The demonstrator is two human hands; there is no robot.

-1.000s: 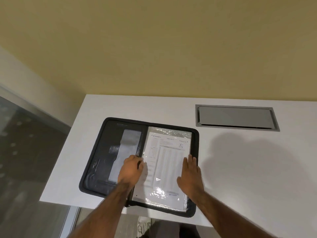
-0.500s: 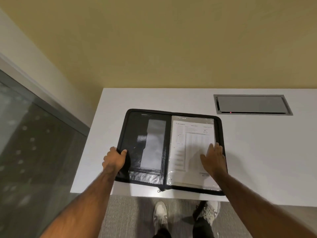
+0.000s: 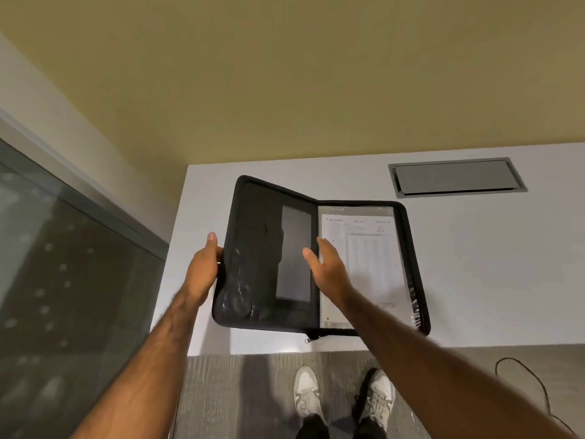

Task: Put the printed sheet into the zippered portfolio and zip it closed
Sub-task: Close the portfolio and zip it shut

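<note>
White table against a yellow wall carries our zippered portfolio, half open. Our left hand grips its raised left cover; our right hand hovers open-fingered, empty, over the printed sheet lying in the right half. Farther right sits a grey cable hatch.

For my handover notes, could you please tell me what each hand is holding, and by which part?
The left hand grips the portfolio by the outer edge of its raised left cover. The right hand holds nothing.
</note>
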